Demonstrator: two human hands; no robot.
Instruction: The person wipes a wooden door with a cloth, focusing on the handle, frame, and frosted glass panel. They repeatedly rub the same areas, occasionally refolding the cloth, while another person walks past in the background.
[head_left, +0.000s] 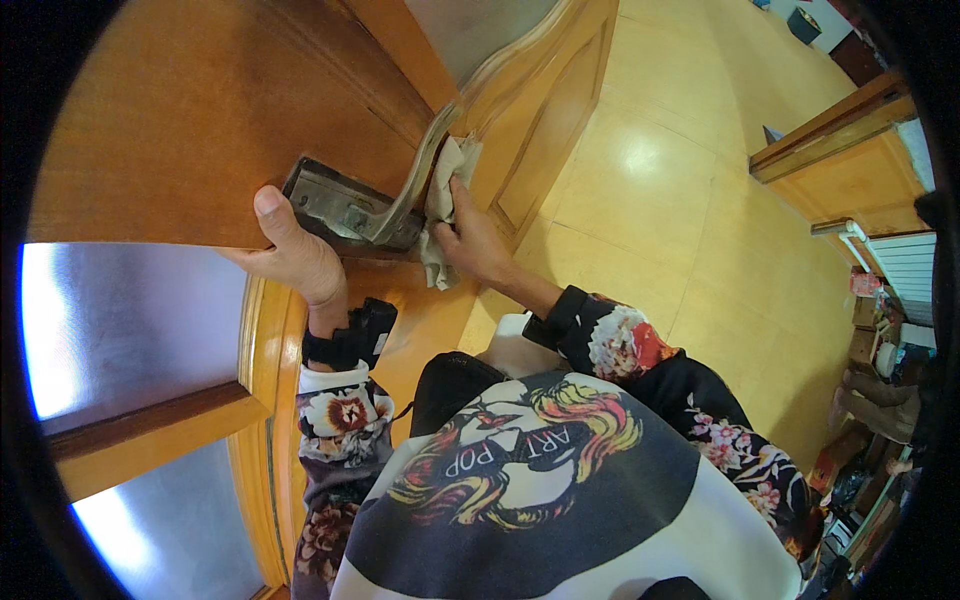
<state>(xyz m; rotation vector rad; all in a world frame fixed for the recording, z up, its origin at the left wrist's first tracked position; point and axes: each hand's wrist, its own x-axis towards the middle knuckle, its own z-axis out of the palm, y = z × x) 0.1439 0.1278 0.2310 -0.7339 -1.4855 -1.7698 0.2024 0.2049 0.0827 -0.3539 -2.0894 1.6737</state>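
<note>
My left hand (296, 255) grips the edge of a wooden door (172, 150). Its thumb lies on the door face, close to the end of a dark metal lock plate (322, 196), and the fingers are hidden behind the edge. A curved metal lever handle (420, 172) rises from that plate. My right hand (476, 240) pinches a crumpled grey-beige cloth (456, 161) beside the handle. The cloth hangs down past my fingers, along the plate's right end. Whether it touches the handle I cannot tell.
Frosted glass panes (142, 315) sit in a wooden frame (259, 337) at left. Yellowish floor tiles (645, 202) spread to the right. Farther right stand another wooden panel (847, 169), a white radiator (907, 270) and cardboard boxes (865, 313). A dark bin (804, 26) is at the top right.
</note>
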